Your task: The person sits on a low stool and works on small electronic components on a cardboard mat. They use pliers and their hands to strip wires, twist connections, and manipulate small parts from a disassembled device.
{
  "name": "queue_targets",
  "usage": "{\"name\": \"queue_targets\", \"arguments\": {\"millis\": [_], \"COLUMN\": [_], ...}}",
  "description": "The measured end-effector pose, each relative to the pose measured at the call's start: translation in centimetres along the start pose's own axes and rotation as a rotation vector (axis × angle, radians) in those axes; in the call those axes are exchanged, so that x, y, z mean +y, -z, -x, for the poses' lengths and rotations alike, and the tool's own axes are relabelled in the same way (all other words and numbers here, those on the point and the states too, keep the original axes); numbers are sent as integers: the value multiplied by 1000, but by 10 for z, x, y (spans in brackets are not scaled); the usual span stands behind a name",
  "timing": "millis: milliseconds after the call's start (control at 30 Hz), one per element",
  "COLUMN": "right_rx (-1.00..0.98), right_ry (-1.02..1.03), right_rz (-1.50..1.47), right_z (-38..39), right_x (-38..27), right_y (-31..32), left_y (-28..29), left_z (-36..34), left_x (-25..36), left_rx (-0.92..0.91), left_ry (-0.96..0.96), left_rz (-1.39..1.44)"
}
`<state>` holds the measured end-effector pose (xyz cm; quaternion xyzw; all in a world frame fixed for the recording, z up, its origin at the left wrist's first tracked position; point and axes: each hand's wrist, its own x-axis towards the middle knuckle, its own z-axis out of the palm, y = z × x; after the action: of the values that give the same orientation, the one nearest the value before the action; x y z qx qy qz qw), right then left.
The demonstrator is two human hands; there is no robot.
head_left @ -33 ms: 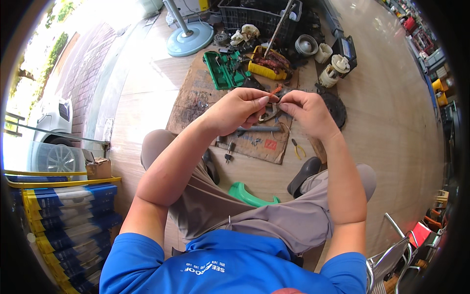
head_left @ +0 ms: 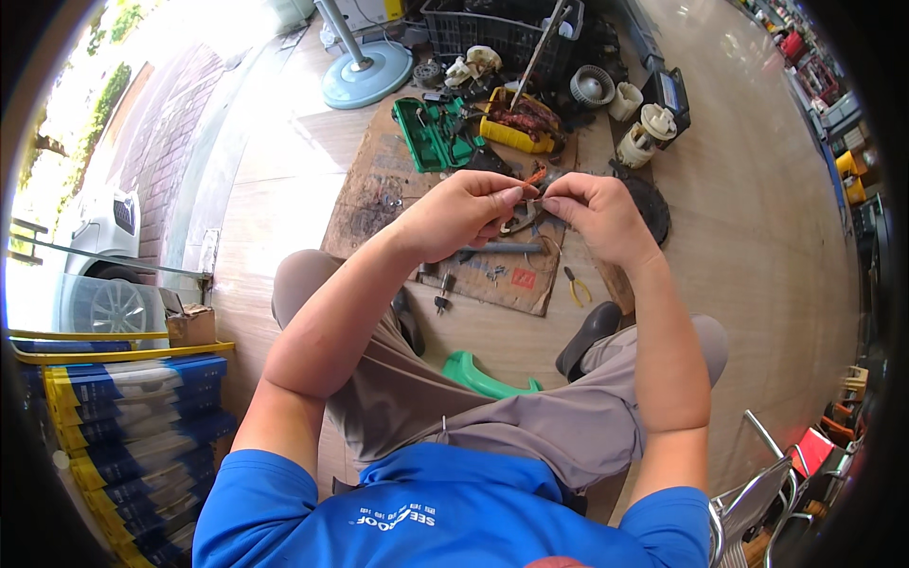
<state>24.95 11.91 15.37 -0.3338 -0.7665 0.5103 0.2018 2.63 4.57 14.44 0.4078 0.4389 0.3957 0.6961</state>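
Note:
Over the cardboard (head_left: 365, 204) on the floor, my two hands come close together with fingertips almost meeting. My left hand (head_left: 471, 205) is closed in a pinch, thumb pressed to the index finger. Opposite it, my right hand (head_left: 598, 210) also pinches with thumb and index finger. Whatever lies between the fingertips is too small to make out. A bit of orange strand, perhaps wire (head_left: 538, 176), shows just beyond the fingertips. Beneath the hands sits a curved metallic part (head_left: 521, 221), partly covered by my fingers. A grey rod (head_left: 511, 248) lies nearer to me.
Ahead are an open green tool case (head_left: 426, 142), a yellow tray (head_left: 521, 133) of dark red pieces and a black crate (head_left: 492, 28). Yellow-handled pliers (head_left: 576, 288) lie near my right shoe. A green curved piece (head_left: 488, 377) rests between my legs. Stacked boxes (head_left: 133, 417) stand left.
My right fingertips have shifted very slightly. Nothing else visibly differs.

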Motion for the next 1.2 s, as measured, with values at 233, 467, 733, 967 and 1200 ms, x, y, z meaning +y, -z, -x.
{"name": "queue_targets", "arguments": {"millis": [233,467,733,967,1200], "right_rx": [135,320,285,333,166], "right_ry": [179,249,-207,-200,2], "right_rz": [192,372,-404,-587,-805], "right_z": [2,1,-9,-14,-19], "right_x": [3,7,8,8,26], "right_y": [4,0,-13,-26,-22], "left_y": [-14,-13,-13,-15,-9], "left_z": [0,-10,-24,-22,-11], "left_x": [1,-8,-28,-30,-8], "left_rx": [151,150,241,246,-101], "left_ry": [-38,-141,-227,-268,95], "left_rz": [-511,-681,-626,-614,50]}}
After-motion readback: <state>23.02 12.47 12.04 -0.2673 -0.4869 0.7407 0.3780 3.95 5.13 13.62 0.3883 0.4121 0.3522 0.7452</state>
